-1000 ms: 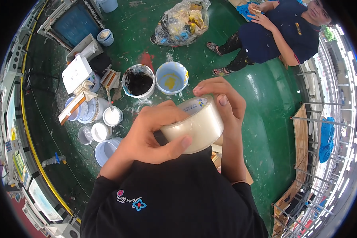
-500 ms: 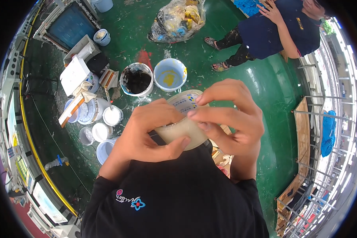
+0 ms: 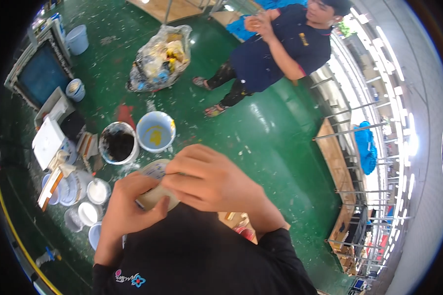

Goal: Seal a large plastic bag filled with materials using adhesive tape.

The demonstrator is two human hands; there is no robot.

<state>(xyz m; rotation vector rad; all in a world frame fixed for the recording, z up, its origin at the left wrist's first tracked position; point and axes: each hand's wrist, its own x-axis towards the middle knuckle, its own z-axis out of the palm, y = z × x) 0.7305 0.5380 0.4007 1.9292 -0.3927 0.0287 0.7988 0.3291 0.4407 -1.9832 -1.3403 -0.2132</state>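
Note:
A roll of clear, yellowish packing tape (image 3: 153, 196) is held up in front of my chest. My left hand (image 3: 127, 209) is closed round its left side, the thumb lying across the outer face and the fingers over the rim. At the roll's right edge my right hand (image 3: 214, 184) has its fingertips pinched together against the tape. Whether a loose tape end lies between those fingertips is hidden. Printed marks show on the inside of the core.
Left of me stand a dark-stained bucket (image 3: 119, 143), a light blue bucket (image 3: 156, 132) with yellow paint and several white tubs. A stuffed clear bag (image 3: 161, 58) lies farther off on the green floor. Another person (image 3: 275, 49) stands ahead. Racks (image 3: 337, 167) line the right.
My view has swung right and up, so everything sits farther left and lower. My right hand has turned so that its back hides more of the roll. The other person's hands have come together.

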